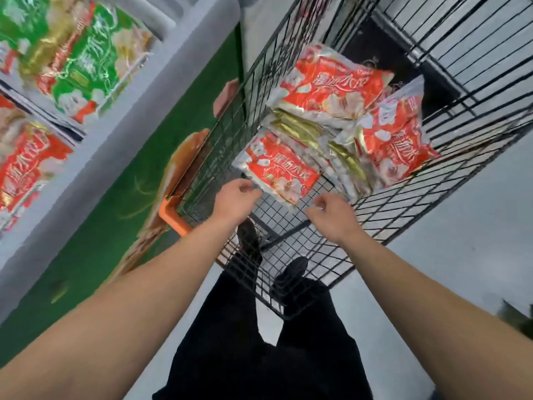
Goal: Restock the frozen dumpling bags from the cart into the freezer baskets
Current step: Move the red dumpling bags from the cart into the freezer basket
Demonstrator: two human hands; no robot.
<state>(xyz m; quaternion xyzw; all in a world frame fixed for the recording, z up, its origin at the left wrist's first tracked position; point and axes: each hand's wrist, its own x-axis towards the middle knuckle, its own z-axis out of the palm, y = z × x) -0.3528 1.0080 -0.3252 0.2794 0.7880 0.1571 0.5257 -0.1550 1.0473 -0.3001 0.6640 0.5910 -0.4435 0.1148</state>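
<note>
Two hands, left [235, 199] and right [331, 216], fingers loosely curled, empty, just short of nearest dumpling bag [278, 170].

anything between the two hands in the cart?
Head view: only bare cart mesh between left hand and right hand; nearest red bag lies just beyond.

Glossy plastic dumpling bags [281, 168] lie in a black wire-metal cart [450, 157].

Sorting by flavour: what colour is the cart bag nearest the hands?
Red-orange, head view.
</note>
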